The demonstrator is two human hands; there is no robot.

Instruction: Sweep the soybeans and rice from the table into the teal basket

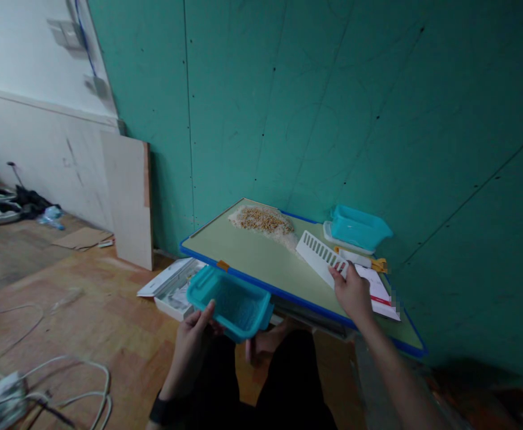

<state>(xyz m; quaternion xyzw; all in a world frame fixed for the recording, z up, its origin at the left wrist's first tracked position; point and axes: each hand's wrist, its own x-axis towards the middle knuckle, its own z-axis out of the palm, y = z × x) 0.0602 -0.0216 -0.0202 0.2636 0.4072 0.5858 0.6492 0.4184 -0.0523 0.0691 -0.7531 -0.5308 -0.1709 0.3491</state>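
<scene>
Gripping a flat, slotted scraper (319, 261), the right hand (353, 291) hung over the table (248, 257). The left hand (195, 335) clasped a round-cornered tub (238, 303) beside the table.

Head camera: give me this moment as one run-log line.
left hand: holding turquoise tub at near edge of tabletop | right hand: gripping white slotted tool | grain heap: on tabletop

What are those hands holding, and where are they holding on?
The left hand holds a turquoise tub by its near-left rim; the right hand holds a white slotted strip by its near end.
</scene>
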